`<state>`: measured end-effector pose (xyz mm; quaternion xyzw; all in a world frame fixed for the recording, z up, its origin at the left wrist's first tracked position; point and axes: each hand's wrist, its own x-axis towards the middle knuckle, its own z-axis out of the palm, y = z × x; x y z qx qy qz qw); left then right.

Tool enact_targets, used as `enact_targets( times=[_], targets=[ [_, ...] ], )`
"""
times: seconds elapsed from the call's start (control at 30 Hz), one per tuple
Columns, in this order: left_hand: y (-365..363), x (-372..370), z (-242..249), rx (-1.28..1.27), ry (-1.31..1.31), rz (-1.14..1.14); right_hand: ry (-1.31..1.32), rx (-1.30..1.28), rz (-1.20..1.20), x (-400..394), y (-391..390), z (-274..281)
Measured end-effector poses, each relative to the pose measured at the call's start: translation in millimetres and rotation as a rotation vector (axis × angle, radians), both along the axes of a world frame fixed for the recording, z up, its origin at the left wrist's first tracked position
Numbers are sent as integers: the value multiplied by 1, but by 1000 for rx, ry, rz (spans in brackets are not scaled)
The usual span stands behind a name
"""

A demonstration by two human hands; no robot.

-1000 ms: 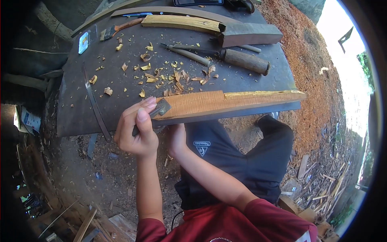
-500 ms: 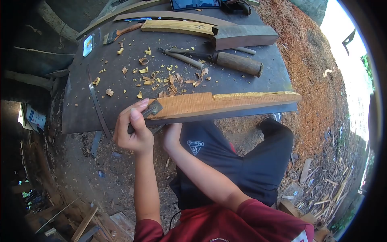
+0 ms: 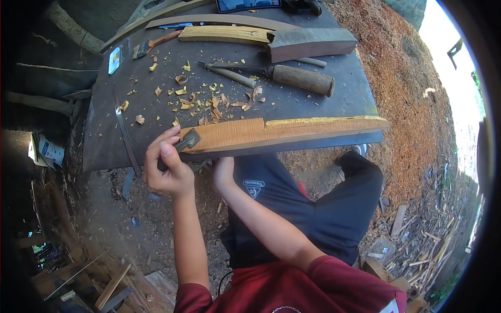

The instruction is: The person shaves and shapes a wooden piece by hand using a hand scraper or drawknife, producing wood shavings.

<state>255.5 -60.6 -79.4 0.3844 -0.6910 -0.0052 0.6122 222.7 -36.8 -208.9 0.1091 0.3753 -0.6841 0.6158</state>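
A long orange-brown wooden piece (image 3: pixel 235 134), with a notch and a yellow strip along its right half, lies along the near edge of the dark table (image 3: pixel 151 112). At its left end my left hand (image 3: pixel 169 161) is wrapped round a small metal-bladed tool (image 3: pixel 192 138), whose flat blade rests on the wood. My right hand (image 3: pixel 224 171) is below the table's edge, beneath the wood; its fingers are hidden. Curled shavings (image 3: pixel 216 104) lie beyond the wood.
Farther back are a wooden mallet (image 3: pixel 302 80), a grey-brown block (image 3: pixel 313 44), a yellow wooden bar (image 3: pixel 224 35), a small axe-like tool (image 3: pixel 156 43) and a phone (image 3: pixel 248 4). A thin metal strip (image 3: pixel 125 133) lies at the left.
The wooden piece, my left hand and the tool have shifted slightly left in view. The things on the table also appear a little farther left and up.
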Motion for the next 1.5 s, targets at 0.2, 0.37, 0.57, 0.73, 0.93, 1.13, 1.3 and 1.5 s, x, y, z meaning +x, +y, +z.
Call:
enact_targets(
  times=[0.2, 0.37, 0.57, 0.73, 0.93, 1.13, 1.3, 1.5],
  targets=[
    [-2, 0, 0, -42, 2, 25, -75, -65, 160, -11, 8, -5],
    [-1, 0, -1, -37, 11, 28, -153, -121, 328, -21, 8, -17],
    [-1, 0, -2, -27, 39, 24, -167, -93, 629, -43, 11, -8],
    [3, -2, 4, -8, 5, 59, -145, -66, 759, -57, 11, 4],
    [3, -4, 6, 19, 27, 61, -100, 26, 835, -62, 13, 4],
    [-2, 1, 0, -52, 16, 27, -158, -102, 721, -54, 18, -9],
    [-2, 1, -1, -11, 43, 13, -76, -165, 746, -61, 22, -14],
    [3, -4, 3, 67, 87, 22, 20, -205, 779, -70, 28, -10]
  ],
)
